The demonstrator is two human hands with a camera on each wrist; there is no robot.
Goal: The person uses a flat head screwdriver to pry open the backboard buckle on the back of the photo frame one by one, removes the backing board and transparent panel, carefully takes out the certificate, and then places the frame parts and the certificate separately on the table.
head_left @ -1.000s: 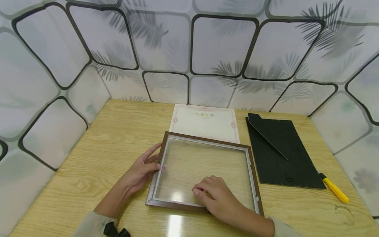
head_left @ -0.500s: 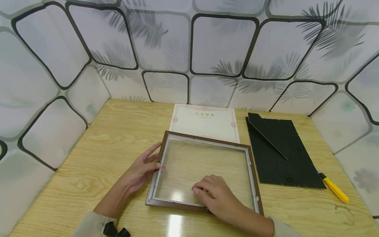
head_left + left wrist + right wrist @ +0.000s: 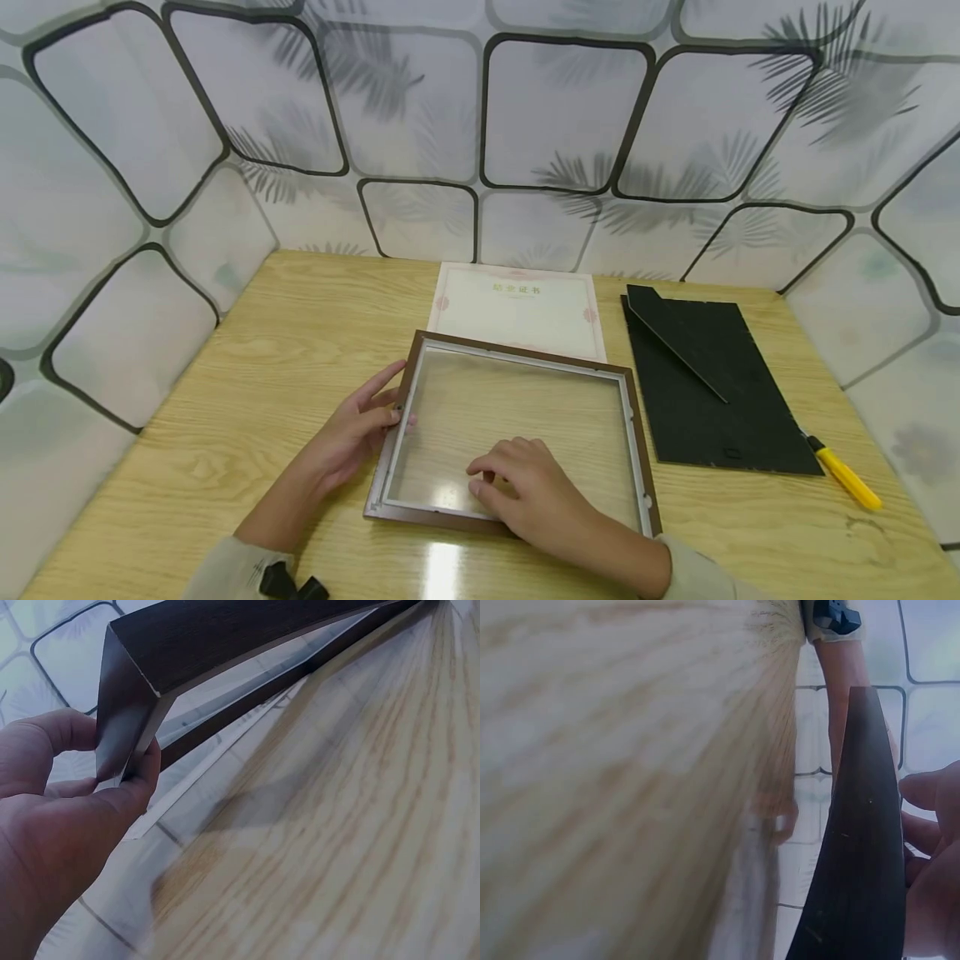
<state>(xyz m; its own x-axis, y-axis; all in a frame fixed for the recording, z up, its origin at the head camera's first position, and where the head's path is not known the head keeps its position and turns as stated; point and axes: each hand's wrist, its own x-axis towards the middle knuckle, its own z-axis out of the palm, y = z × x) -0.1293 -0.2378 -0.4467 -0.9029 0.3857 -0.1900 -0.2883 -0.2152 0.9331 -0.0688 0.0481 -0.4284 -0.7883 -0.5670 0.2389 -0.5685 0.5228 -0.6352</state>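
Note:
In the head view a brown picture frame point(image 3: 525, 351) lies back side up, its glass point(image 3: 517, 408) bare and a silver inner lip around it. My left hand point(image 3: 360, 433) grips the left side, thumb on top and fingers beneath. The left wrist view shows that hand's thumb and fingers around a corner of the frame point(image 3: 225, 637), with a gap above the wooden surface. Over the near edge and glass is my right hand point(image 3: 536, 496), fingers loosely curled, with a gap between thumb and forefinger. In the right wrist view those fingers point(image 3: 919, 832) appear beside the dark edge; nothing shows in them.
Behind the frame a printed certificate point(image 3: 517, 308) lies on the wooden table point(image 3: 225, 400), overlapped by the frame's far edge. At right are a black backing board point(image 3: 735, 375) with its stand leg and a yellow-handled tool point(image 3: 847, 475). Patterned wall covering point(image 3: 562, 108) borders the table.
My right hand has shifted slightly left and up from the near edge, its thumb and forefinger parting a little. My left hand keeps its grip, and the picture frame stays nearly where it was.

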